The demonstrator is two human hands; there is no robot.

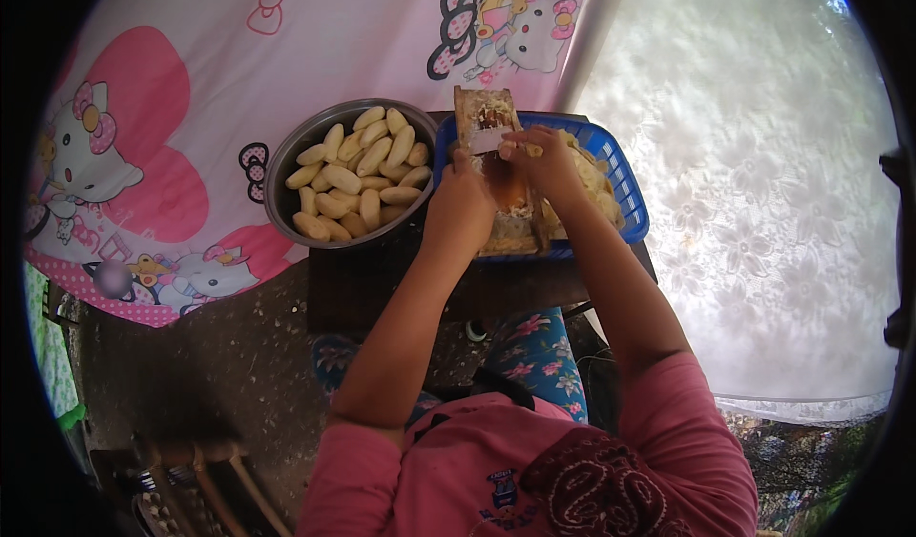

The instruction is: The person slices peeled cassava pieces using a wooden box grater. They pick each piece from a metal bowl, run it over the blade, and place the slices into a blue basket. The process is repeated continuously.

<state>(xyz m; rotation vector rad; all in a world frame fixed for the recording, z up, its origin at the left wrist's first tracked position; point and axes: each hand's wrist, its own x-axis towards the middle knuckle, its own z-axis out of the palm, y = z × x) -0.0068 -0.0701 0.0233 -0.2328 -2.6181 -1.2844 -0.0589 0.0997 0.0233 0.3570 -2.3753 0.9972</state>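
the left hand (462,205) is curled closed on the left edge of a wooden slicer (486,140), which lies over a blue basket (632,194) at twelve o'clock. the right hand (546,160) bends its fingers over it — what they hold, i cannot tell. pale slices (599,182) sit at the slicer's three o'clock, a basin (275,186) of peeled bananas (342,178) at nine.

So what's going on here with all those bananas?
The person's left hand holds a wooden board over a blue basket. The right hand is on the board; what it might hold is hard to see. Pale slices lie in the basket, and a metal pot of peeled bananas stands left of it.
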